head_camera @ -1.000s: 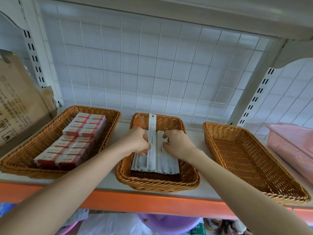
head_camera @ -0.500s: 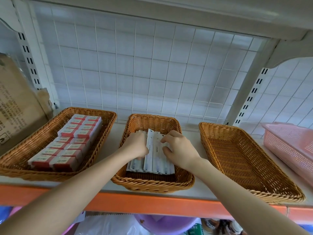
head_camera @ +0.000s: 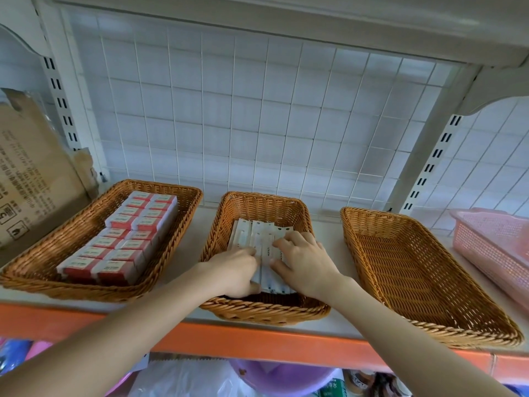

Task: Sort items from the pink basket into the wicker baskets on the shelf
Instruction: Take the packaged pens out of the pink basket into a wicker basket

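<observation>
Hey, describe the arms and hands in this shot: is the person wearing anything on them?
Nothing is worn that shows. Both arms are bare up to the frame's edge, with no sleeves in view. The left hand and right hand have no gloves, and no watch, bracelet or ring is visible on wrists or fingers.

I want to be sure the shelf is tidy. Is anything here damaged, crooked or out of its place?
The cardboard box at the left end has a torn flap. In the middle wicker basket the white packets lie fanned, not squared, with the left hand and right hand on them. The red boxes sit in neat rows.
</observation>
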Action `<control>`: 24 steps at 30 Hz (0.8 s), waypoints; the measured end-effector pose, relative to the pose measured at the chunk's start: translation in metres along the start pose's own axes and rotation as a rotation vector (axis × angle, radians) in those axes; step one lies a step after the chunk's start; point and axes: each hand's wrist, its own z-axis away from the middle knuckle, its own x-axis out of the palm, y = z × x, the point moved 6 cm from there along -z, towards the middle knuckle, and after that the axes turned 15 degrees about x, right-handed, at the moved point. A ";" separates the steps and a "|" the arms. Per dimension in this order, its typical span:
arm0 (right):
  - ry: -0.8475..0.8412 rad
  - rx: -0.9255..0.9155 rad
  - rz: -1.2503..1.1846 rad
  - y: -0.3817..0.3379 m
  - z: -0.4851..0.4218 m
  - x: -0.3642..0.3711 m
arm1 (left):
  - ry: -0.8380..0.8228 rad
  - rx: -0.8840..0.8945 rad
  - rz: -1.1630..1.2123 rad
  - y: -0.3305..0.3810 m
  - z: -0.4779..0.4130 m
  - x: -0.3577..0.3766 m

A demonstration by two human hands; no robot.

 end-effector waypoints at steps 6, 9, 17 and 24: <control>0.020 0.001 -0.043 0.009 0.003 -0.011 | 0.041 -0.001 0.036 0.004 0.001 -0.010; 0.050 0.057 -0.057 0.033 0.008 -0.025 | 0.141 0.030 0.016 0.020 -0.006 -0.025; 0.121 0.300 -0.058 0.172 0.046 -0.062 | 0.469 0.241 -0.100 0.126 -0.068 -0.076; 0.157 0.503 -0.036 0.337 0.094 -0.089 | 0.471 0.355 -0.129 0.243 -0.152 -0.085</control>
